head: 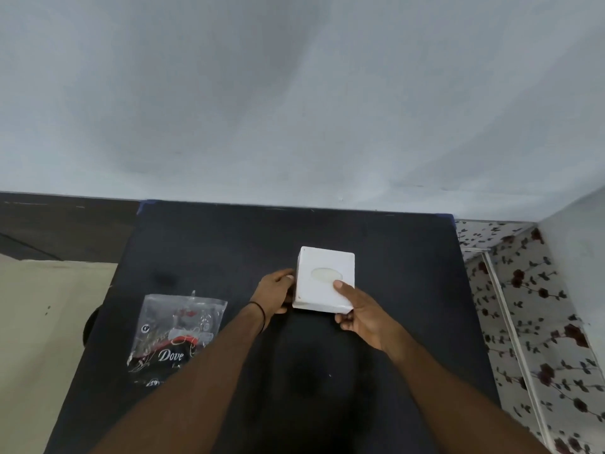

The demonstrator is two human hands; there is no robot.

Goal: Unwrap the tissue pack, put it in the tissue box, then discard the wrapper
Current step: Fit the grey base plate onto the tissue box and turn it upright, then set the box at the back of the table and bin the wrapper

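A white square tissue box [322,271] with an oval slot on top rests on the black table [203,244], tissue showing pale inside the slot. My left hand [274,291] presses against the box's left side. My right hand [355,309] grips its near right corner, thumb on top beside the slot. A clear plastic wrapper [178,335] printed "Dove" in red and white lies flat and empty on the table to the left, apart from both hands.
A pale grey wall [294,109] rises right behind the table's far edge. A floral-patterned cloth [530,306] runs along the right side. Beige floor [42,339] shows at the left of the table.
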